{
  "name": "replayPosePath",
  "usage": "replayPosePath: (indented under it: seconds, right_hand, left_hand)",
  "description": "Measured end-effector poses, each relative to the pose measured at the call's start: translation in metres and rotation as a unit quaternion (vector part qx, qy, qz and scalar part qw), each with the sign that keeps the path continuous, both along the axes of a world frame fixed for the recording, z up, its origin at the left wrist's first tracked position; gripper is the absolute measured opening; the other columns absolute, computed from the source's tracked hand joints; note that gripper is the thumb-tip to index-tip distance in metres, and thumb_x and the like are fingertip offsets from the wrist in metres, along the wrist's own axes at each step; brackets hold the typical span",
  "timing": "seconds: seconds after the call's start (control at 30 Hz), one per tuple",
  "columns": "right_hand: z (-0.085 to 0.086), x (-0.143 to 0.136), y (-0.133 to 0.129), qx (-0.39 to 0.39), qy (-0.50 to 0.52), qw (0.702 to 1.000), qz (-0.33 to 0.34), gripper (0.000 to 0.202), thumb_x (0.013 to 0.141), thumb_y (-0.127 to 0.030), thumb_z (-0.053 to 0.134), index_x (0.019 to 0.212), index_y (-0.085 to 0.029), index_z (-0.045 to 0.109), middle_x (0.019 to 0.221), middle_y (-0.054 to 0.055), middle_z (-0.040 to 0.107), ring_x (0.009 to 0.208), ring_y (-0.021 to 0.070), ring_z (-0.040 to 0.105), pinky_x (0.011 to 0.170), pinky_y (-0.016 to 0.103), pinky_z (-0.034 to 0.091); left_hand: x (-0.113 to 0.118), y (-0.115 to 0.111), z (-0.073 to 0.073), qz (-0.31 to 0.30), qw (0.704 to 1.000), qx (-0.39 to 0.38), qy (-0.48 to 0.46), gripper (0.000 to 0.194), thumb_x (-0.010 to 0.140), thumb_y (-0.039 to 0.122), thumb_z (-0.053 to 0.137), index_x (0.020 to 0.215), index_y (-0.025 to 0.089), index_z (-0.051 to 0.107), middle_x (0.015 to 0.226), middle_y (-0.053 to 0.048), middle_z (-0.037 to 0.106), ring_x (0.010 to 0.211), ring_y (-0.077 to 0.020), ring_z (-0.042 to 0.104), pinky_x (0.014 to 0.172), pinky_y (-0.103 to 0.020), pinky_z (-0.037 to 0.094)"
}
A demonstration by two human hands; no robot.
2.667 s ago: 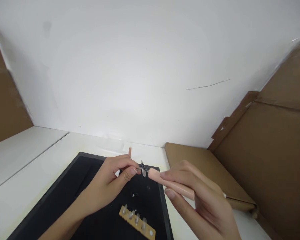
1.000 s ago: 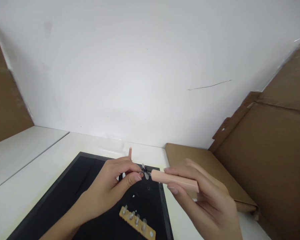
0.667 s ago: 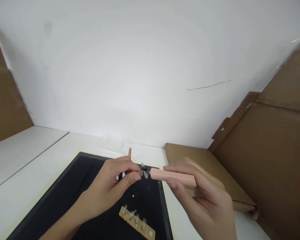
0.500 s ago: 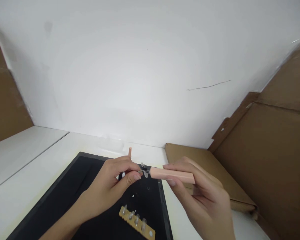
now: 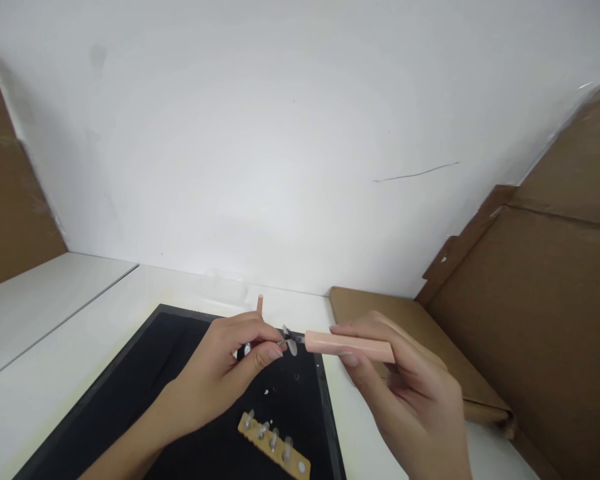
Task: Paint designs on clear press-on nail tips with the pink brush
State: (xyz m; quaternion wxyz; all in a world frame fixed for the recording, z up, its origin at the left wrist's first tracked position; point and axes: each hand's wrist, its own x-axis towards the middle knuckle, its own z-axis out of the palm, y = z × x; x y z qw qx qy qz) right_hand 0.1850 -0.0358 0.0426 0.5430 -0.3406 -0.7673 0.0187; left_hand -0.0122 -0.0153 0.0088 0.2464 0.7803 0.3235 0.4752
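Note:
My left hand (image 5: 245, 353) pinches the thin metal stem of a small piece (image 5: 292, 344) with clear, petal-like parts and a dark middle. Its exact kind is too small to make out. Between the thumb and fingers of my right hand (image 5: 405, 393) lies a smooth pink brush-like handle (image 5: 350, 345), nearly level. A narrow, dark-tipped end points left from it and meets or nearly meets the small piece. Below the hands, a yellowish strip holder (image 5: 275, 445) carries several clear upright pieces and a white round spot.
A black mat (image 5: 200, 427) lies under my hands on the white table (image 5: 35, 340). Behind my left hand a thin pink stick (image 5: 260, 303) stands up. A flat cardboard box (image 5: 380, 303) is at the right, with cardboard panels on both sides and a white wall (image 5: 280, 147) ahead.
My right hand has shifted slightly right with the pink handle, showing more of its narrow end. The dark middle of the small piece looks less spread. My left hand stays nearly still.

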Motion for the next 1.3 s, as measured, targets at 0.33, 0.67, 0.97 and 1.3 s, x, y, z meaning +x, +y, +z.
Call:
replayPosePath:
  seconds: [0.33,0.67,0.97,1.3]
  right_hand:
    - [-0.003,0.001,0.003,-0.005,-0.012,1.0,0.026,0.013,0.088,-0.02,0.06,0.1,-0.025,0.062,0.076,0.001,0.064,0.063,0.0147,0.058,0.052,0.025,0.046]
    - [0.007,0.005,-0.002,-0.014,-0.086,0.994,0.068,0.017,0.091,-0.022,0.056,0.107,-0.025,0.061,0.076,0.001,0.067,0.063,0.0151,0.063,0.051,0.024,0.046]
    - [0.012,0.005,-0.003,-0.013,-0.106,0.992,0.068,0.016,0.09,-0.016,0.054,0.102,-0.025,0.059,0.076,0.001,0.069,0.061,0.0149,0.064,0.05,0.024,0.046]
    - [0.008,0.003,-0.001,0.009,-0.072,0.996,0.06,0.017,0.091,-0.02,0.056,0.106,-0.024,0.06,0.078,0.003,0.069,0.065,0.0168,0.064,0.052,0.026,0.048]
  left_hand:
    - [-0.001,0.0,0.003,-0.015,1.0,-0.019,0.002,0.019,0.092,0.017,0.051,0.079,0.018,0.064,0.071,0.0,0.061,0.064,-0.0118,0.052,0.061,-0.022,0.039]
    - [0.001,0.003,0.007,0.006,1.0,0.001,-0.024,0.021,0.093,0.016,0.048,0.076,0.017,0.061,0.067,0.001,0.057,0.061,-0.0119,0.051,0.06,-0.023,0.038]
    - [0.0,0.002,0.009,0.013,0.999,-0.002,-0.05,0.021,0.093,0.016,0.048,0.076,0.017,0.061,0.067,0.001,0.057,0.061,-0.0119,0.053,0.059,-0.023,0.04]
    - [-0.002,0.005,0.007,0.013,0.999,0.004,-0.036,0.021,0.093,0.017,0.047,0.076,0.018,0.061,0.066,0.002,0.056,0.06,-0.0118,0.052,0.058,-0.024,0.036]
